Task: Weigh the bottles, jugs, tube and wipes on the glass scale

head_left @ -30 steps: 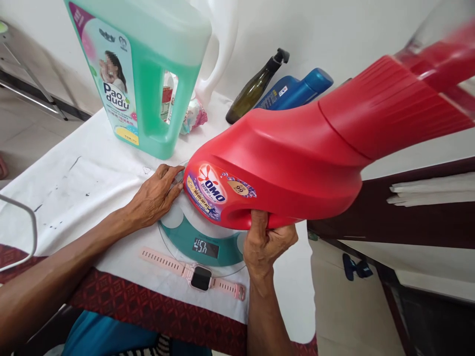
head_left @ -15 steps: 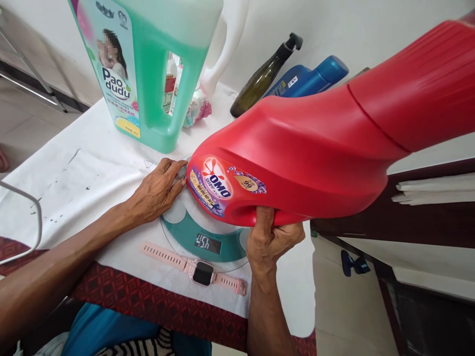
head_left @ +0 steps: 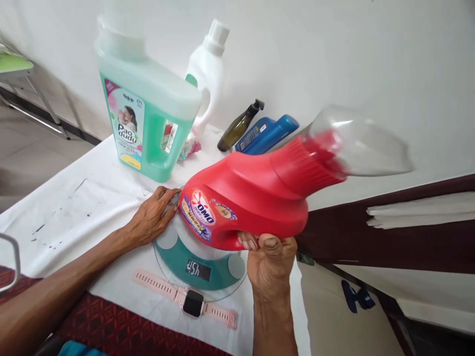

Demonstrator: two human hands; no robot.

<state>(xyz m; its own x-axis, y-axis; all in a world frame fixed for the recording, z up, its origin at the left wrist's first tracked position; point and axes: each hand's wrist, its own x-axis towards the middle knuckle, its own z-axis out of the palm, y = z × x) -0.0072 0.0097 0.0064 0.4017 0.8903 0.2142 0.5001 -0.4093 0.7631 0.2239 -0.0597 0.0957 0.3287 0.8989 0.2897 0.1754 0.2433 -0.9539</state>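
OMO detergent bottle (head_left: pixel 241 198), red and tilted, above the glass scale (head_left: pixel 176 249), base towards the left hand (head_left: pixel 150 217) and clear cap (head_left: pixel 365 143) towards the right. Right hand (head_left: pixel 270 262) closed around the bottle's handle from below, thumb in front of the red plastic. Left hand not clenched, fingers rather relaxed at the left rim of the scale, fingertips very near to the bottle's base; whether touching it or not, not possible to tell. Digits lit on the scale's dark display (head_left: pixel 198 270), not clear enough for sure reading. Pink watch (head_left: pixel 193 302) laid out along the near side of the scale, on the white cloth (head_left: pixel 67 212). Behind the scale, green Pao dudu jug (head_left: pixel 148 143) standing upright, with white bottle (head_left: pixel 208 69) behind it. More to the right, near the wall, dark pump bottle (head_left: pixel 237 131) beside blue bottle (head_left: pixel 276 133). Dark slippers (head_left: pixel 356 296) on the floor, at the right.
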